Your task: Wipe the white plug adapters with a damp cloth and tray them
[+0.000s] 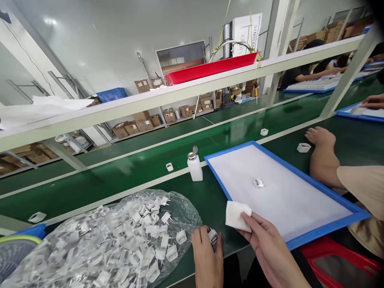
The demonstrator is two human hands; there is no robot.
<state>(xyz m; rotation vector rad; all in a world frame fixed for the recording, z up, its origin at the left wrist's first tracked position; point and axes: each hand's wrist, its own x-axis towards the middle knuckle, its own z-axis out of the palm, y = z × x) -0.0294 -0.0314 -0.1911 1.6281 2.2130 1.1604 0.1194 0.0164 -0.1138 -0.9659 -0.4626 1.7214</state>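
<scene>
My left hand is at the table's front edge, its fingers closed around a small white plastic plug housing. In my right hand is a folded white wiping cloth, pinched between thumb and fingers near the tray's close corner. Left of my hands, a heap of similar white plug housings lies on a clear plastic bag. A single white piece with prongs rests on the white surface of the blue-rimmed tray.
A white pump bottle stands behind the bag. Small white parts sit on the green conveyor belt. At right, a co-worker's arm rests on the table. A shelf rail crosses above, carrying a red tray. A fan is at left.
</scene>
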